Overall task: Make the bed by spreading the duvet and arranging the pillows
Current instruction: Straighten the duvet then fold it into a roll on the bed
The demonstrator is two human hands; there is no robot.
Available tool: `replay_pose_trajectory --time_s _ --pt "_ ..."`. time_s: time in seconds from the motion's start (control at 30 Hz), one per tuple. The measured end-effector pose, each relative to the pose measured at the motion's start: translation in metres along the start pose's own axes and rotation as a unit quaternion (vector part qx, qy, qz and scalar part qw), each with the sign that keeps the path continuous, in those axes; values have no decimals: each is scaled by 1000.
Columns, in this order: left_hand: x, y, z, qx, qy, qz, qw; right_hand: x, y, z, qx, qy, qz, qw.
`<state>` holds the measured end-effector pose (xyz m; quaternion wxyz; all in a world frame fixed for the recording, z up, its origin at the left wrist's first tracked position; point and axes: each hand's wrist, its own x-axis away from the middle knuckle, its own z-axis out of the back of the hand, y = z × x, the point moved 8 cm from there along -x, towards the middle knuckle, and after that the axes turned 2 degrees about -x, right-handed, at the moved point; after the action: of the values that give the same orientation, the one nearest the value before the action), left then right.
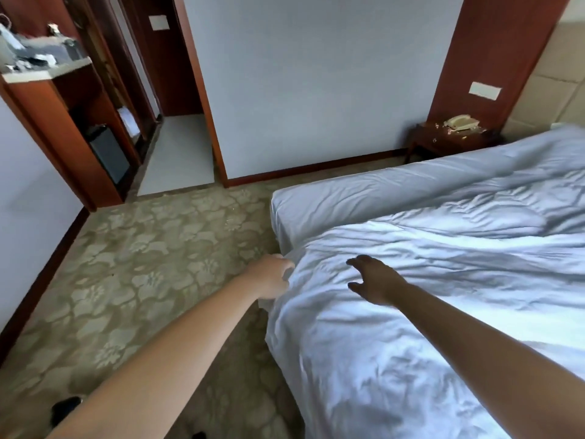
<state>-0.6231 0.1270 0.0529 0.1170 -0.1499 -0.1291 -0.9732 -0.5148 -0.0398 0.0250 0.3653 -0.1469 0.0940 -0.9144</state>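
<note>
A white, wrinkled duvet (427,312) covers the near part of the bed and hangs over its left edge. Beyond it the white-sheeted mattress (364,198) shows at the bed's foot corner. My left hand (272,275) grips the duvet's corner at the bed's edge, fingers curled into the fabric. My right hand (373,280) hovers flat over the duvet just to the right, fingers spread and straight, holding nothing. No pillows are in view.
Patterned carpet (142,264) lies left of the bed. A wooden nightstand (449,141) with a telephone (460,122) stands against the far wall. At far left are a wooden shelf unit (63,99) with a small fridge and a doorway.
</note>
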Motion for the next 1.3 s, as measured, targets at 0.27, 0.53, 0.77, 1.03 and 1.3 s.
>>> replay_pose_trajectory --time_s 0.27,0.53,0.77,1.03,1.3 --pt "-99 -62 51 0 35 -25 999 -102 -13 38 -1 40 6 999" --pt "-254 -103 118 -40 30 -51 997 -263 1 87 8 50 1 999" --pt "-357 -158 177 -26 37 -90 995 -373 -10 129 4 51 -1 999" --pt "-484 -254 247 4 12 -169 985 -509 -31 157 -20 67 -69 995" --pt "-634 -324 331 -41 -8 -232 972 -644 -38 182 -56 103 -160 980"
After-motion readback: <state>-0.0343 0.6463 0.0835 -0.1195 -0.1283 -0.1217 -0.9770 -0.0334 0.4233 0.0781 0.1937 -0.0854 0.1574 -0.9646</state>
